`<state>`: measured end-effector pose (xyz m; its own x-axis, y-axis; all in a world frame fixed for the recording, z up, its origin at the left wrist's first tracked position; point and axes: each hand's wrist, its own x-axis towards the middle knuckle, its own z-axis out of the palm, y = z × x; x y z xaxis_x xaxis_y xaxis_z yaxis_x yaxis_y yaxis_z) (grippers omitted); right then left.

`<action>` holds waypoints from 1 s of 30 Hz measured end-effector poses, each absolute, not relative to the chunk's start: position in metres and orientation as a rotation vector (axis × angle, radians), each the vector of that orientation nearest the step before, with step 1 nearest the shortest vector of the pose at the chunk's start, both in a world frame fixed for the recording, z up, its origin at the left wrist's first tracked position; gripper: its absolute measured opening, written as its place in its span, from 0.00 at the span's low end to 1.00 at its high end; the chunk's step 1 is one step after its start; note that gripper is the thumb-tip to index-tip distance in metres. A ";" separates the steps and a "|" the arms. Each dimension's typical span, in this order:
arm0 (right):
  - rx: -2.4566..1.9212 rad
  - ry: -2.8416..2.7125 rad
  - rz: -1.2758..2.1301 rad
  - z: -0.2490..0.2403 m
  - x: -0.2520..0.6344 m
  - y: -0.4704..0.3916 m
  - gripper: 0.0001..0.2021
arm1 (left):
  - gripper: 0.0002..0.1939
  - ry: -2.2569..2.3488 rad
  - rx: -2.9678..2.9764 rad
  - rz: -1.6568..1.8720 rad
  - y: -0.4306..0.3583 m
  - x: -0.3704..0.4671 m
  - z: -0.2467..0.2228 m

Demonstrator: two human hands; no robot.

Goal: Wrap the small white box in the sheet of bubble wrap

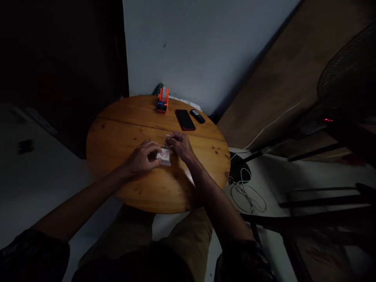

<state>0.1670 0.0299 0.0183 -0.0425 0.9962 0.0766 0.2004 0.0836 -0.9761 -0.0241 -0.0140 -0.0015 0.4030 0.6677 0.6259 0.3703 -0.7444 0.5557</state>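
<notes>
A small, flat whitish packet with red print (163, 155) lies on the round wooden table (117, 172), its lower edge looking clear or greyish. My left hand (144, 156) grips it at the left side, thumb below and fingers curled above. Just beyond its upper right corner, my right hand (179, 143) is closed in a pinch. A tiny pale tip shows at those fingertips, too small to name. Dim light blurs the fingers of both hands.
Toward the wall stand an orange tape dispenser (163, 100), a dark phone (185, 120) and a small black keypad phone or remote (197, 116). Right of the table, a coiled white cable (246, 192) lies on the floor near a dark fan (349, 70).
</notes>
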 end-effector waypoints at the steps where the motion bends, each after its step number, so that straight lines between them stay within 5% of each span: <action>1: -1.275 -1.430 1.056 0.018 0.166 0.029 0.04 | 0.10 0.901 2.334 1.267 -0.014 -0.024 -0.002; 20: -1.196 -2.139 0.348 0.032 0.177 -0.027 0.08 | 0.12 0.935 2.292 1.236 -0.013 -0.023 -0.003; 30: -1.197 -2.179 0.195 0.024 0.180 -0.033 0.07 | 0.30 0.955 2.273 1.224 -0.016 -0.023 -0.004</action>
